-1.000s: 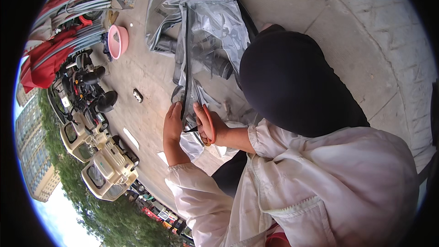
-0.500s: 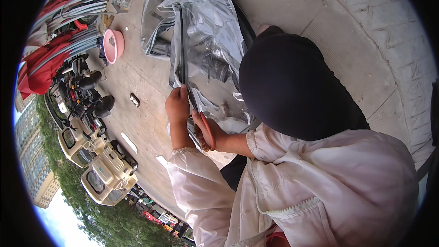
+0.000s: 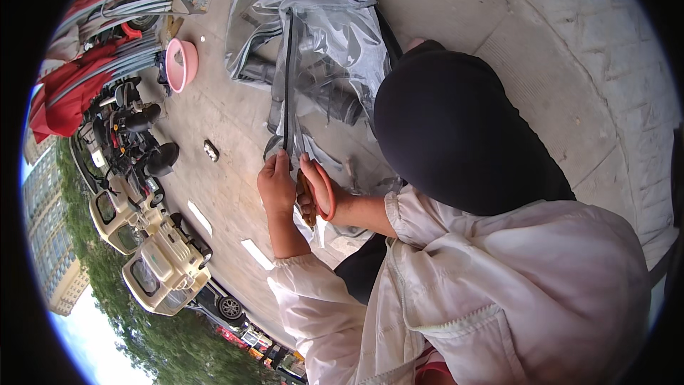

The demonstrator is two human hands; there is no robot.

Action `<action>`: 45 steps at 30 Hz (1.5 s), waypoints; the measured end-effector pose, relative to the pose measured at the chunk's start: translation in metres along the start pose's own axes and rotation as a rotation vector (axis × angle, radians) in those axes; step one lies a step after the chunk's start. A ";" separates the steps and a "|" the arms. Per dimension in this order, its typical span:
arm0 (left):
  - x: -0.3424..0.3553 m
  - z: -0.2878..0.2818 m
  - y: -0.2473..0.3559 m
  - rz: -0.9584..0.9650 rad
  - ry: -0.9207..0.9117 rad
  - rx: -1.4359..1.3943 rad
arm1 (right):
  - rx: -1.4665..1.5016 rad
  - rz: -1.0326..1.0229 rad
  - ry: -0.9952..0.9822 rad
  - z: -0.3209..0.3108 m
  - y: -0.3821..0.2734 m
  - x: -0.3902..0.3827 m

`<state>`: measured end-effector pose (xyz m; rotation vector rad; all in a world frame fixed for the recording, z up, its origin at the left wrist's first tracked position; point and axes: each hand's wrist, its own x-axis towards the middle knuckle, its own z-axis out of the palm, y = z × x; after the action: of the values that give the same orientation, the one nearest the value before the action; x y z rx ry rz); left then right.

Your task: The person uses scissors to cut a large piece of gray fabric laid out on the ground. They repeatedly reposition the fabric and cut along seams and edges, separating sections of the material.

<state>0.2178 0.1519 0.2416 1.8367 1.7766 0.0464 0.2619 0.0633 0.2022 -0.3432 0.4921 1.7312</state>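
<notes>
A clear plastic sheet (image 3: pixel 342 43) with grey and black edging lies crumpled on the ground before me. My left hand (image 3: pixel 276 184) is closed in a pinch on the sheet's edge, where a long black strip (image 3: pixel 288 93) runs away from the fingers. Close beside it on the right, my right hand (image 3: pixel 317 187) grips a pair of scissors (image 3: pixel 329 203) by the orange handles. The blades reach toward the plastic and are mostly hidden, so I cannot tell whether they are cutting it.
My black-clad knee (image 3: pixel 463 135) rises at the right of the sheet. A pink basin (image 3: pixel 191 64) stands at the far left, near parked scooters (image 3: pixel 128 128) and red cloth (image 3: pixel 75 96). A small dark-and-white object (image 3: pixel 211 150) lies on the pavement. Beige vehicles (image 3: pixel 160 264) stand farther left.
The right hand and scissors have moved slightly up, and the orange handle loop shows wider. The left hand has come a little lower along the edge. The black strip looks straighter.
</notes>
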 end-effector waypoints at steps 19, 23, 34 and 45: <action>-0.018 0.002 0.021 -0.150 -0.127 -0.264 | 0.104 -0.024 0.039 0.005 -0.014 0.008; -0.015 0.003 0.024 -0.098 -0.143 -0.201 | 0.226 -0.074 0.047 0.012 -0.020 0.006; -0.017 -0.008 0.016 0.058 -0.035 -0.043 | -0.052 0.033 0.102 0.002 -0.021 0.009; -0.021 -0.016 0.007 0.029 -0.071 -0.083 | -0.084 -0.009 0.013 -0.008 -0.034 0.012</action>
<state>0.2150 0.1391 0.2649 1.7835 1.6751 0.0644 0.2921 0.0755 0.1845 -0.4164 0.4278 1.7447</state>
